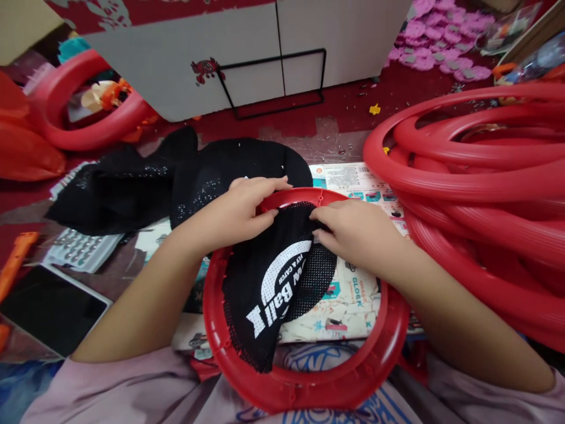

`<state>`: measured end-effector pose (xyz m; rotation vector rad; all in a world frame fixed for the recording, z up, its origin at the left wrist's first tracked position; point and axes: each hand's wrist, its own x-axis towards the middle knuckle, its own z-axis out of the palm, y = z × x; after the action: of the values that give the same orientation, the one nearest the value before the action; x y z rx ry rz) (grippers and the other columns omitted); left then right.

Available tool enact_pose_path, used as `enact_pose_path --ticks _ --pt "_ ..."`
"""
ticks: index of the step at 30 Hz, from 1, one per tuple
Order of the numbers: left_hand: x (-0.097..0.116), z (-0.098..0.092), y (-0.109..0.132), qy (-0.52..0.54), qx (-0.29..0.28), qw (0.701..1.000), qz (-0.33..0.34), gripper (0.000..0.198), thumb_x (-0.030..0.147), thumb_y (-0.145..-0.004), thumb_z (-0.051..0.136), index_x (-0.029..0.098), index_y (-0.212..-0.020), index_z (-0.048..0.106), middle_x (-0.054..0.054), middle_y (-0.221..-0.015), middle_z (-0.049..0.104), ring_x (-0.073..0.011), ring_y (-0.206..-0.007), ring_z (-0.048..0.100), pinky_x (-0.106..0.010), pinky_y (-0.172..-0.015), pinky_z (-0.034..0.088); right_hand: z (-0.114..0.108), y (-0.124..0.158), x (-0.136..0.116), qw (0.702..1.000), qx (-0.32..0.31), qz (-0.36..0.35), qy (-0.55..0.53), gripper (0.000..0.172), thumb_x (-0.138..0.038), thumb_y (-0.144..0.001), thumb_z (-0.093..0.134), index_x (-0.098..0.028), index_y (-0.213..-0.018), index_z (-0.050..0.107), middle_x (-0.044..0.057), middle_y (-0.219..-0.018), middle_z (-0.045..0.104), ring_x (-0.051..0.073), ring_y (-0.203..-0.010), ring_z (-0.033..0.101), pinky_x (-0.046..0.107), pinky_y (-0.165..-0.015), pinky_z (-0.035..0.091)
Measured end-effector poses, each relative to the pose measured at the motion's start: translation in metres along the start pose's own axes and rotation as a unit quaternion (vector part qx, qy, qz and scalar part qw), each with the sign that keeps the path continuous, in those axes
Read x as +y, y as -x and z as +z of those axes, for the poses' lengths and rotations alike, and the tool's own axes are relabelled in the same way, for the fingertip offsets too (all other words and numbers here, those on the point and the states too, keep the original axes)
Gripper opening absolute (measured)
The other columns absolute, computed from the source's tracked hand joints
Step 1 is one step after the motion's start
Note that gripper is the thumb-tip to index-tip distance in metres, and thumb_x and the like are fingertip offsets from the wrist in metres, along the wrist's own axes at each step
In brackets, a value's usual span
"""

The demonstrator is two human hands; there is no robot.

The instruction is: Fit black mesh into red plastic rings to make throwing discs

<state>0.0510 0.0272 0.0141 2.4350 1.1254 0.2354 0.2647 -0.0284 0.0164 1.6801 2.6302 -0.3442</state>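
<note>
A red plastic ring (pixel 395 321), with its grooved underside up, rests in front of my body. Black mesh fabric (pixel 251 282) with white lettering lies across its left half and is partly folded over. My left hand (pixel 249 209) is closed around the ring's far rim, with the thumb at the fabric's edge. Just to the right, my right hand (pixel 355 232) pinches the fabric's upper edge near the same rim. Its fingertips are partly hidden against the fabric. Through the ring's open right side, a printed cardboard sheet (pixel 357 312) shows.
More black mesh pieces (pixel 247 159) lie behind my left hand. Red rings (pixel 463 159) are stacked at right. A phone or tablet (pixel 55 309) and a tray of small metal pieces (pixel 82 247) sit at left. Pink parts (pixel 441 38) are heaped behind, beside a white box (pixel 185 65).
</note>
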Motion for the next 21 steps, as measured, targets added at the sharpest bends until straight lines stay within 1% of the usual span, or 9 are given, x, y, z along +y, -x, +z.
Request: enact_pose_path --ticks 3,5,7,9,10,13,16,21 --pt "0.001 0.004 -0.007 0.077 -0.010 0.997 0.024 0.047 0.023 -0.084 0.050 0.020 -0.131 0.051 -0.007 -0.146 0.045 -0.0238 -0.133 0.044 -0.038 -0.110 0.034 0.004 -0.003 0.000 1.000 0.004 0.012 -0.007 0.028 -0.014 -0.083 0.049 -0.020 -0.101 0.069 0.007 -0.091 0.071 0.022 -0.079 0.063 0.029 -0.059 0.035" --pt "0.004 0.007 -0.014 0.105 -0.025 0.994 0.035 0.042 0.025 -0.086 0.049 0.019 -0.127 0.054 -0.008 -0.146 0.045 -0.0227 -0.133 0.044 -0.037 -0.110 0.035 0.006 -0.004 0.002 0.999 0.023 0.009 -0.028 0.029 -0.012 -0.083 0.047 -0.019 -0.100 0.069 0.007 -0.096 0.070 0.022 -0.083 0.063 0.029 -0.062 0.038" --pt "0.005 0.008 -0.021 0.115 -0.036 0.992 0.046 0.036 0.025 -0.086 0.049 0.019 -0.119 0.059 -0.008 -0.136 0.055 -0.0216 -0.126 0.051 -0.036 -0.106 0.039 0.006 -0.004 0.004 0.998 0.043 -0.002 -0.055 0.030 -0.012 -0.082 0.046 -0.017 -0.100 0.070 0.007 -0.100 0.068 0.021 -0.089 0.062 0.029 -0.069 0.041" --pt "0.005 0.009 -0.026 0.123 -0.029 0.991 0.052 0.027 0.027 -0.084 0.051 0.019 -0.106 0.065 -0.007 -0.120 0.063 -0.0207 -0.114 0.058 -0.035 -0.100 0.044 0.006 -0.003 0.006 0.995 0.054 -0.013 -0.083 0.030 -0.011 -0.082 0.046 -0.016 -0.099 0.070 0.008 -0.101 0.067 0.021 -0.093 0.061 0.029 -0.075 0.042" --pt "0.005 0.009 -0.028 0.130 -0.022 0.990 0.049 0.024 0.028 -0.083 0.054 0.019 -0.100 0.067 -0.007 -0.113 0.065 -0.0205 -0.108 0.060 -0.035 -0.097 0.045 0.006 -0.003 0.006 0.994 0.058 -0.017 -0.096 0.031 -0.010 -0.081 0.046 -0.016 -0.099 0.070 0.008 -0.101 0.067 0.021 -0.094 0.060 0.029 -0.077 0.042" --pt "0.001 0.011 -0.029 0.174 0.000 0.985 0.018 0.018 0.033 -0.077 0.061 0.018 -0.084 0.069 -0.006 -0.100 0.063 -0.0206 -0.096 0.061 -0.036 -0.091 0.047 0.006 -0.004 0.008 0.990 0.081 -0.027 -0.110 0.030 -0.012 -0.083 0.045 -0.015 -0.098 0.071 0.009 -0.094 0.064 0.021 -0.091 0.059 0.030 -0.078 0.042" --pt "-0.003 0.016 -0.029 0.223 0.013 0.975 -0.021 0.017 0.034 -0.073 0.065 0.017 -0.073 0.066 -0.006 -0.094 0.064 -0.0212 -0.093 0.061 -0.038 -0.089 0.048 0.008 -0.005 0.010 0.990 0.100 -0.035 -0.093 0.030 -0.014 -0.085 0.045 -0.014 -0.095 0.072 0.010 -0.089 0.062 0.022 -0.088 0.058 0.031 -0.076 0.042" --pt "-0.005 0.023 -0.032 0.263 0.022 0.963 -0.062 0.016 0.032 -0.074 0.064 0.016 -0.072 0.063 -0.006 -0.093 0.065 -0.0203 -0.090 0.062 -0.036 -0.086 0.047 0.011 -0.007 0.011 0.992 0.093 -0.030 -0.073 0.032 -0.015 -0.087 0.044 -0.015 -0.104 0.071 0.009 -0.089 0.061 0.022 -0.089 0.056 0.031 -0.076 0.040"
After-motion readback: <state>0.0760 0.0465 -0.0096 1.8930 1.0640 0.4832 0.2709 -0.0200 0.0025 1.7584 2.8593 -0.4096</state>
